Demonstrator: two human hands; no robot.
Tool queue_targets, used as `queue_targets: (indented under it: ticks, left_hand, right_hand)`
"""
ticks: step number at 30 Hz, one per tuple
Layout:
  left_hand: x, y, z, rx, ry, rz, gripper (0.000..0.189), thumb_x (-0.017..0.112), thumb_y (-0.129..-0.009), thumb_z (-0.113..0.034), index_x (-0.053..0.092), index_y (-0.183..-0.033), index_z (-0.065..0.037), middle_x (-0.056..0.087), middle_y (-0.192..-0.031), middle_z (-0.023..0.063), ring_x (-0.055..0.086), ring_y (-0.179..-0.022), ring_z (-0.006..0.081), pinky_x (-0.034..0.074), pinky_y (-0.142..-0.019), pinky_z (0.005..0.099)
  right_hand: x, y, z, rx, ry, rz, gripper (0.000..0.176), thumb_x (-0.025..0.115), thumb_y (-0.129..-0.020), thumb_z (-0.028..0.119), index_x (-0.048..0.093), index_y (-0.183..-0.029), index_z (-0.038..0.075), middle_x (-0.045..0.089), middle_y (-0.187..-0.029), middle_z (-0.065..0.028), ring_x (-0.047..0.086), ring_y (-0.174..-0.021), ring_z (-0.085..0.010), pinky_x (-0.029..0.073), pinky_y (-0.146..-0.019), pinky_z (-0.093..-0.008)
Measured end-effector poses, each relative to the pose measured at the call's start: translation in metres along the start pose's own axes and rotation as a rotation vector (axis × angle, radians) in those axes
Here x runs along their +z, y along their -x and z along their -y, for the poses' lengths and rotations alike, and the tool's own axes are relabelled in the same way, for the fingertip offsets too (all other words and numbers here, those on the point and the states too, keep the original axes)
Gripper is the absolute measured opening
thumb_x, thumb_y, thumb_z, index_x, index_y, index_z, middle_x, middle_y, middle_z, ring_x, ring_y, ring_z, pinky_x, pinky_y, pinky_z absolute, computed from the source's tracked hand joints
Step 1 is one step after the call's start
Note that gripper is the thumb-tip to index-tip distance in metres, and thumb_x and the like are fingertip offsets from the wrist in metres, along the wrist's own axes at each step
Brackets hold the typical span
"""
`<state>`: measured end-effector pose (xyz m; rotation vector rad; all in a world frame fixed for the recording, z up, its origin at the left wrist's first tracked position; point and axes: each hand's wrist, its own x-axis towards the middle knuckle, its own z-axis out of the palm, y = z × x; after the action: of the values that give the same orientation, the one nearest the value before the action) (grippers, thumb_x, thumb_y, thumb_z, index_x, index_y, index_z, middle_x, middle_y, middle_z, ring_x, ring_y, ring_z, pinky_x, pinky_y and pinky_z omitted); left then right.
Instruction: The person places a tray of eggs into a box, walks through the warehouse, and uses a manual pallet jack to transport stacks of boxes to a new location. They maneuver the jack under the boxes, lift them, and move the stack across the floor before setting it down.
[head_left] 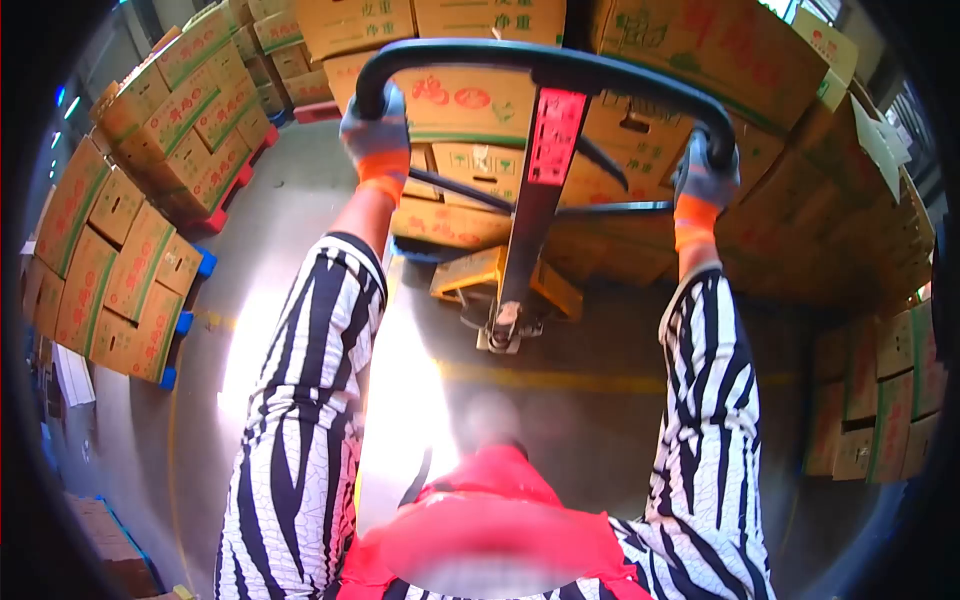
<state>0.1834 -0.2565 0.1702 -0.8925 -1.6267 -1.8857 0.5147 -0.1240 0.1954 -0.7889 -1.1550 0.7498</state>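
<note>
Both of my hands wear grey gloves with orange cuffs and grip the black looped handle (455, 54) of a pallet truck. My left hand (378, 138) is wrapped round the handle's left end, and my right hand (706, 170) round its right end. A dark steel shaft with a pink label (556, 137) runs down from the handle to the yellow pump base (470, 275). A black lever (603, 165) sticks out beside the label. Directly beyond the truck rise stacked cardboard cartons (455, 105) with red and green print.
More carton stacks stand at the left, one on a red pallet (240, 190) and a nearer one on a blue pallet (183, 322). Further cartons (890, 385) are at the right. Yellow lines (600, 381) cross the grey floor, which is brightly lit at left.
</note>
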Motion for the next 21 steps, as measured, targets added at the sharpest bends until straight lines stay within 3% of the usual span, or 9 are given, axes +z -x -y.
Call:
queue_targets:
  ticks: [1,5,7,10,11,14,17,19,21]
  left_hand:
    - [-0.001,-0.001,0.001,0.03,-0.129,-0.007,0.014,0.067,-0.08,-0.013,0.064,-0.081,0.0,0.06,-0.067,-0.0025,0.056,-0.065,0.0094,0.045,-0.064,0.0262]
    - [0.011,-0.004,0.011,-0.185,0.155,0.058,0.015,0.064,-0.081,-0.013,0.061,-0.079,0.001,0.056,-0.064,-0.0018,0.053,-0.062,0.0107,0.045,-0.062,0.0291]
    - [0.015,-0.003,0.017,0.034,0.069,0.043,0.015,0.065,-0.08,-0.013,0.065,-0.087,0.001,0.065,-0.072,0.006,0.058,-0.071,0.0101,0.046,-0.067,0.0286]
    - [0.006,-0.002,0.008,-0.015,0.167,0.124,0.014,0.065,-0.081,-0.013,0.064,-0.088,-0.001,0.064,-0.072,0.0037,0.057,-0.069,0.0108,0.046,-0.066,0.0271]
    - [-0.007,-0.006,0.0,-0.513,0.232,0.321,0.016,0.066,-0.081,-0.014,0.063,-0.092,-0.003,0.063,-0.075,0.0011,0.057,-0.069,0.0111,0.046,-0.067,0.0265]
    - [-0.02,-0.022,-0.015,-0.074,0.408,0.495,0.059,0.064,-0.07,0.01,0.044,-0.122,-0.005,0.056,-0.103,0.0022,0.056,-0.085,0.0122,0.047,-0.077,0.0253]
    - [-0.036,-0.06,-0.097,0.341,-0.083,0.882,0.046,0.072,-0.064,-0.001,0.056,-0.107,-0.005,0.06,-0.094,0.0064,0.06,-0.089,0.0188,0.048,-0.079,0.028]
    - [-0.037,-0.068,-0.128,0.329,-0.428,1.009,0.035,0.076,-0.064,-0.022,0.06,-0.09,-0.006,0.06,-0.088,0.0118,0.06,-0.082,0.0284,0.048,-0.075,0.0346]
    - [-0.042,-0.056,-0.139,0.371,-0.703,1.051,0.031,0.075,-0.064,-0.027,0.058,-0.083,-0.007,0.062,-0.086,0.0123,0.06,-0.083,0.0309,0.048,-0.073,0.0369]
  right_hand:
    - [0.0,0.006,0.004,0.045,0.01,-0.015,0.012,0.065,-0.081,0.017,0.055,-0.082,0.01,0.049,-0.054,0.0025,0.045,-0.04,-0.0068,0.035,-0.037,-0.0232]
    - [0.006,-0.008,-0.016,-0.013,-0.012,0.05,0.01,0.063,-0.083,0.014,0.053,-0.085,0.01,0.049,-0.055,0.0022,0.046,-0.041,-0.0074,0.036,-0.038,-0.0234]
    - [0.004,-0.012,-0.025,-0.09,-0.057,0.065,0.011,0.063,-0.083,0.014,0.053,-0.084,0.01,0.05,-0.057,0.0029,0.046,-0.044,-0.0054,0.036,-0.04,-0.0233]
    - [-0.002,-0.018,-0.042,-0.132,0.009,0.108,0.022,0.064,-0.08,0.008,0.057,-0.101,0.006,0.058,-0.078,-0.0015,0.056,-0.069,-0.011,0.045,-0.064,-0.0257]
    - [-0.005,-0.014,-0.038,-0.197,0.006,0.146,0.029,0.065,-0.079,0.005,0.057,-0.107,0.005,0.061,-0.085,-0.003,0.059,-0.078,-0.0127,0.046,-0.073,-0.026]
    - [-0.012,-0.024,-0.005,-0.349,0.053,0.352,0.038,0.066,-0.074,0.001,0.059,-0.111,0.003,0.063,-0.092,-0.0063,0.062,-0.086,-0.0164,0.048,-0.081,-0.0273]
    - [-0.014,-0.047,0.051,-0.507,0.39,0.695,0.03,0.068,-0.069,0.014,0.065,-0.099,0.01,0.065,-0.087,-0.0108,0.064,-0.082,-0.0275,0.05,-0.078,-0.0331]
    - [-0.012,-0.051,0.087,-0.206,0.78,0.948,0.021,0.069,-0.069,0.023,0.064,-0.087,0.012,0.066,-0.089,-0.0114,0.062,-0.084,-0.0303,0.05,-0.074,-0.0363]
    - [-0.027,-0.027,0.102,-0.327,0.871,0.859,0.024,0.07,-0.069,0.027,0.062,-0.086,0.013,0.064,-0.085,-0.012,0.061,-0.081,-0.0307,0.048,-0.07,-0.0382]
